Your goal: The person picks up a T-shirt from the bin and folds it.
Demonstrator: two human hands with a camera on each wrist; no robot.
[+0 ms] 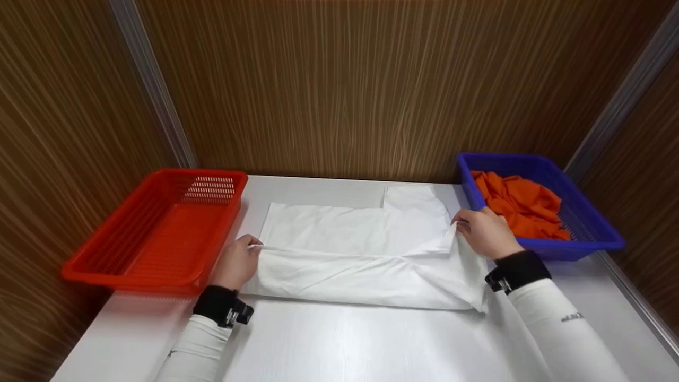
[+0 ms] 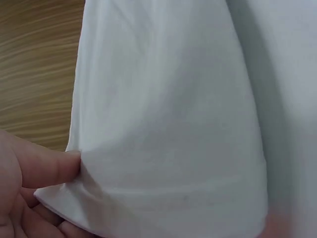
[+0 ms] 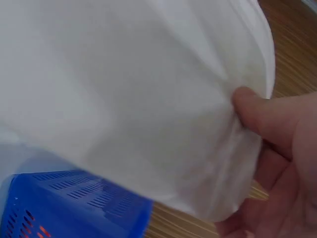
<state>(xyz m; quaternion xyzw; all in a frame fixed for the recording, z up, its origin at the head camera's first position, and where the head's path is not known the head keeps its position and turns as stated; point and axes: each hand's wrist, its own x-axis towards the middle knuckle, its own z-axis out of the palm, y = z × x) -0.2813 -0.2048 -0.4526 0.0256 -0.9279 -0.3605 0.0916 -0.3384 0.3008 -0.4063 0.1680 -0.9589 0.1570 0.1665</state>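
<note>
Across the middle of the white bench [image 1: 339, 345], the head view shows a white cloth [image 1: 345, 278] lying partly folded, its near part lifted along a raised edge. The left hand [image 1: 234, 265] pinches one end of that edge, beside a red basket [image 1: 172, 239]; the right hand [image 1: 489, 233] pinches the other, near a blue basket [image 1: 562, 250] holding crumpled orange fabric [image 1: 522, 207].

Through the left wrist view, the thumb lies over the cloth's edge, fingers beneath.

Through the right wrist view, thumb and fingers grip a gathered corner, with the blue basket below.
</note>
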